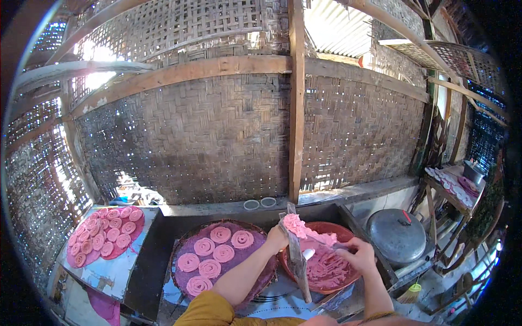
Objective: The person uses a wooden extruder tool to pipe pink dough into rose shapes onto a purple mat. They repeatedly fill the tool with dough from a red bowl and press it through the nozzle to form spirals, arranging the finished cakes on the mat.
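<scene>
My left hand is closed around the upper part of a long wooden press-like tool, which slants over the bowl. A white cylinder sticks out of its side, and a lump of pink dough sits on its top. In my right hand is a narrow spatula-like tool, its blade coated with dough and reaching toward that lump. Below, more pink dough fills part of an orange-red bowl. Left of the bowl, several pink dough spirals lie on a round purple-covered tray.
At far left, many pink spirals lie on pink cloth over a pale board. Two small rings rest on the back ledge. A large lidded metal pot stands at right, near a hand broom. Woven walls surround the bench.
</scene>
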Available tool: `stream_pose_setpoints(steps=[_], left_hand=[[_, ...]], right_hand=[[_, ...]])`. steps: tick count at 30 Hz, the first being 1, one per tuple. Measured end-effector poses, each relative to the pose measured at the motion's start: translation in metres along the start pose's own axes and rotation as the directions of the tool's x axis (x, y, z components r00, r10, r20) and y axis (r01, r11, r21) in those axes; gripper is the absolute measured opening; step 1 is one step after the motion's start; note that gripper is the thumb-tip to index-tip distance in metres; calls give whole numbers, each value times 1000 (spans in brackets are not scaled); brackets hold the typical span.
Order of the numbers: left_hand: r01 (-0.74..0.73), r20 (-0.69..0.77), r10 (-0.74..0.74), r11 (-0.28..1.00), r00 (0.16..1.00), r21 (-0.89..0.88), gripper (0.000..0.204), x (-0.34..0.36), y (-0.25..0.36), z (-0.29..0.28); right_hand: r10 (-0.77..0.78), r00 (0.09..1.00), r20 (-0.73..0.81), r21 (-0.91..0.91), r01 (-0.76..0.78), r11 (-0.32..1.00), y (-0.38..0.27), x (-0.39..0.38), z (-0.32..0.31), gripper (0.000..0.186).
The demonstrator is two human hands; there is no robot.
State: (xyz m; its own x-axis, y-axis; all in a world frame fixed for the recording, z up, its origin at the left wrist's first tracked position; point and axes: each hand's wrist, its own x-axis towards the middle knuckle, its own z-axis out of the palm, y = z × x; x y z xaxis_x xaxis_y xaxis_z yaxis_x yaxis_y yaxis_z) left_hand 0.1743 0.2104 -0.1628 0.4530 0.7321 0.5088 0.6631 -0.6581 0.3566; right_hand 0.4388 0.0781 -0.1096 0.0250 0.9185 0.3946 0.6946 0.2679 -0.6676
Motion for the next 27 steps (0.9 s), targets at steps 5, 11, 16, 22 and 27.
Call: stream_pose_setpoints(steps=[5,11,16,22,27], left_hand=[[68,-105,-77,994,992,-87,37,9,35,-2],[103,65,-107,992,992,71,31,11,19,-4],[303,87,-291,901,953,-310,31,7,-48,48],[-98,-93,100,995,991,26,33,-3,7,14],[176,168,-188,980,968,89,31,1,7,6]], right_hand=[[-105,886,-451,-54,90,994,-28,9,19,29],[-488,777,-398,-318,383,867,-38,1,34,21],[-246,942,-228,202,293,935,-22,-10,42,24],[-176,910,-375,-179,116,977,-16,9,43,25],[-368,854,-369,-208,310,928,-29,-9,49,25]])
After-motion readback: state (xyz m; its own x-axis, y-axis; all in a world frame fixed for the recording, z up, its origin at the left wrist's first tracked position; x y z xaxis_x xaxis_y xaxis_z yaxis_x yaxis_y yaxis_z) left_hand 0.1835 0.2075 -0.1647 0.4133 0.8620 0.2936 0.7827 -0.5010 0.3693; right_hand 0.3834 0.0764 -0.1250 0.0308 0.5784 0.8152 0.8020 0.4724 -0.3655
